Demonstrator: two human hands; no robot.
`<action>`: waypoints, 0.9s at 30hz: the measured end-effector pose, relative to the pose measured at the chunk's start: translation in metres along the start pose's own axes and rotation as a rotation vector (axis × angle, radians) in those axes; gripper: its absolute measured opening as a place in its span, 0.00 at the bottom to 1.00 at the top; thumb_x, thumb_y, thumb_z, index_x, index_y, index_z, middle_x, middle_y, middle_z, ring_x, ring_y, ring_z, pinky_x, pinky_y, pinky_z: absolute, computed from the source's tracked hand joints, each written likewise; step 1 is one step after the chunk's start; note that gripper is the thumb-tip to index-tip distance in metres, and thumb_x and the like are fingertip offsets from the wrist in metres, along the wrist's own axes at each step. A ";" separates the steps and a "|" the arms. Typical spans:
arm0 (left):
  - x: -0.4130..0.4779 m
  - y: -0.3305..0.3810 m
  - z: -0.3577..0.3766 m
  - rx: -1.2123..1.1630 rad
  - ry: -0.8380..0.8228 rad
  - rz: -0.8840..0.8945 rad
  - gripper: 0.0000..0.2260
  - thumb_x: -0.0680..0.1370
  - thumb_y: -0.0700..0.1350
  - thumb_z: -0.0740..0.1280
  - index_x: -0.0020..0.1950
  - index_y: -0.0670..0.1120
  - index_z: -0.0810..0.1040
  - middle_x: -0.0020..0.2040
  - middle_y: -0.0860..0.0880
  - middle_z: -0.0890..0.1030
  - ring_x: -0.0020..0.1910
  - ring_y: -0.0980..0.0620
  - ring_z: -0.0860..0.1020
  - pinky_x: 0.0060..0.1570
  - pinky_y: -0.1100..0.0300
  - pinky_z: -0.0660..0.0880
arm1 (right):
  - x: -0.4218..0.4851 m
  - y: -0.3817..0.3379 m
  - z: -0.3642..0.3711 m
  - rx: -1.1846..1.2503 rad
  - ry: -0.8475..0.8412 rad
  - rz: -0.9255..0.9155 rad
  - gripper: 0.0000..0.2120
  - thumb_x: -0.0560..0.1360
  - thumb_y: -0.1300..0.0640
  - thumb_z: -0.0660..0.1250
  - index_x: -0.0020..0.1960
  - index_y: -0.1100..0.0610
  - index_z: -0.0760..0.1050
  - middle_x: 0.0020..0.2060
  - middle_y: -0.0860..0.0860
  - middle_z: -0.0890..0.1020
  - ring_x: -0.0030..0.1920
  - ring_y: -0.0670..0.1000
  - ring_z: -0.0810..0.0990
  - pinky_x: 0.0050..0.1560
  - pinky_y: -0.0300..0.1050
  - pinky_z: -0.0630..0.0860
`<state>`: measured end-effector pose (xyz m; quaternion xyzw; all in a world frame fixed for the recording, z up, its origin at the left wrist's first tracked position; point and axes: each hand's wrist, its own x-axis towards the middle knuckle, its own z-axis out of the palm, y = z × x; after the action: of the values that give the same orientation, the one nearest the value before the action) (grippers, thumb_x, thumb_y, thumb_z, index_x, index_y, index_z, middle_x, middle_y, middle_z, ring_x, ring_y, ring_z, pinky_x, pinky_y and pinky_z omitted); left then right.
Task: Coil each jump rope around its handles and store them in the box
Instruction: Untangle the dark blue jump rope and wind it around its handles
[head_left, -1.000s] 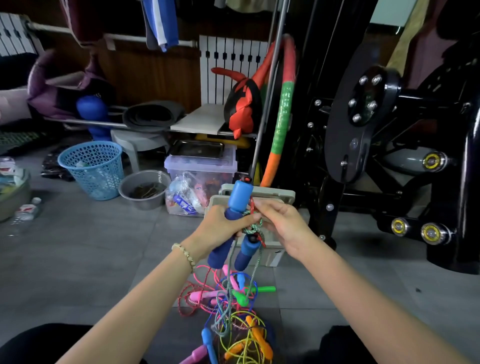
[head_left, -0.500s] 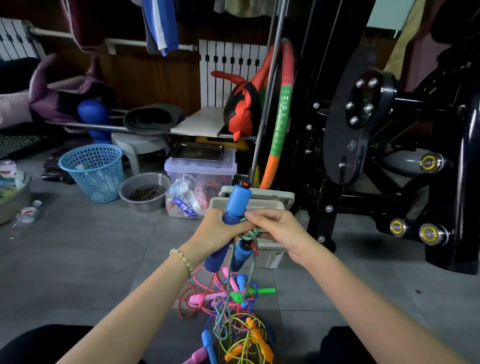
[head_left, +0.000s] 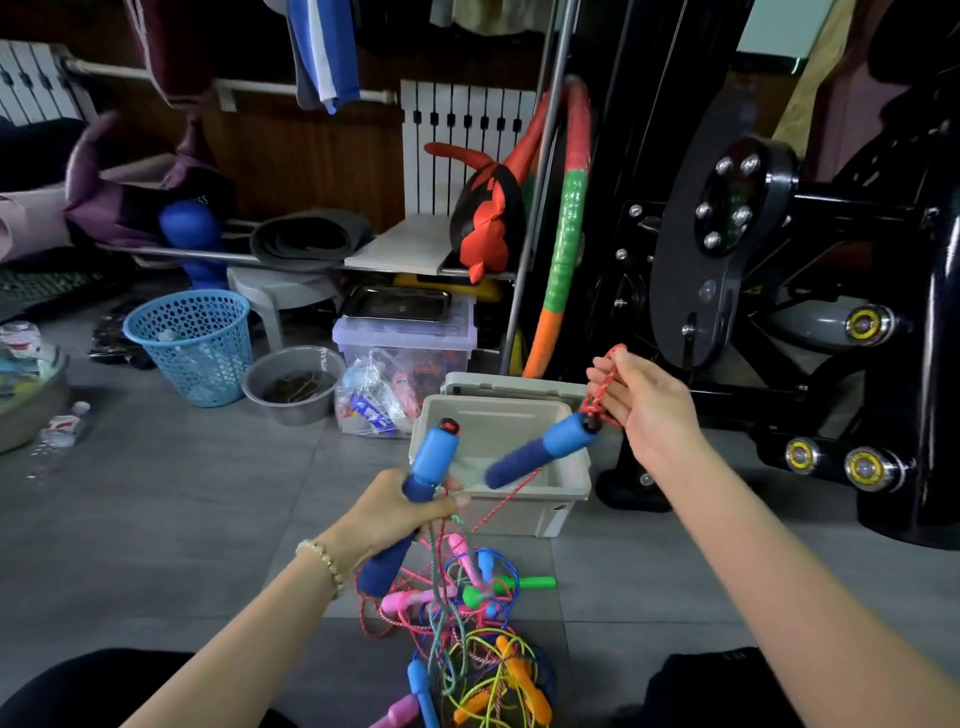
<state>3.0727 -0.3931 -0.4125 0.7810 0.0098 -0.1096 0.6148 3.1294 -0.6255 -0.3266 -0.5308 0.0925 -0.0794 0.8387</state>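
Observation:
My left hand grips a blue jump-rope handle held upright and tilted. My right hand pinches the red cord just above the second blue handle, which dangles slanted over the open grey box. The red cord runs from that handle down toward my left hand. Below on the floor lies a tangled pile of jump ropes with pink, green, orange and blue handles.
The box's lid stands behind it. A black gym machine fills the right. A clear storage bin, a metal bowl and a blue basket sit on the grey tiled floor to the left.
My hands were together at the two handles. Now my right hand has pulled away up and right with the red cord, swinging the second handle out over the box.

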 end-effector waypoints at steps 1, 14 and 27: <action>0.000 -0.004 -0.001 -0.015 0.037 -0.020 0.05 0.72 0.41 0.74 0.42 0.45 0.79 0.24 0.53 0.73 0.21 0.58 0.68 0.27 0.67 0.68 | 0.000 -0.002 0.001 -0.051 -0.033 0.006 0.07 0.78 0.59 0.63 0.43 0.60 0.76 0.32 0.50 0.84 0.35 0.47 0.84 0.35 0.37 0.80; 0.006 0.037 0.017 -0.085 -0.179 0.106 0.07 0.81 0.46 0.61 0.54 0.51 0.78 0.41 0.57 0.81 0.39 0.65 0.76 0.41 0.74 0.71 | -0.028 0.015 0.036 -0.177 -0.263 0.122 0.05 0.78 0.60 0.62 0.50 0.61 0.74 0.40 0.53 0.83 0.35 0.45 0.84 0.35 0.37 0.79; -0.013 0.031 0.061 -0.554 -0.357 0.012 0.14 0.71 0.43 0.67 0.56 0.44 0.77 0.50 0.48 0.84 0.48 0.49 0.82 0.51 0.56 0.79 | -0.021 0.006 0.057 -0.012 -0.143 0.077 0.09 0.78 0.57 0.63 0.54 0.62 0.75 0.37 0.50 0.84 0.35 0.46 0.83 0.38 0.39 0.80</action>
<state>3.0545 -0.4578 -0.3939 0.5527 -0.0733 -0.2342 0.7965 3.1231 -0.5684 -0.3065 -0.5363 0.0531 -0.0083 0.8423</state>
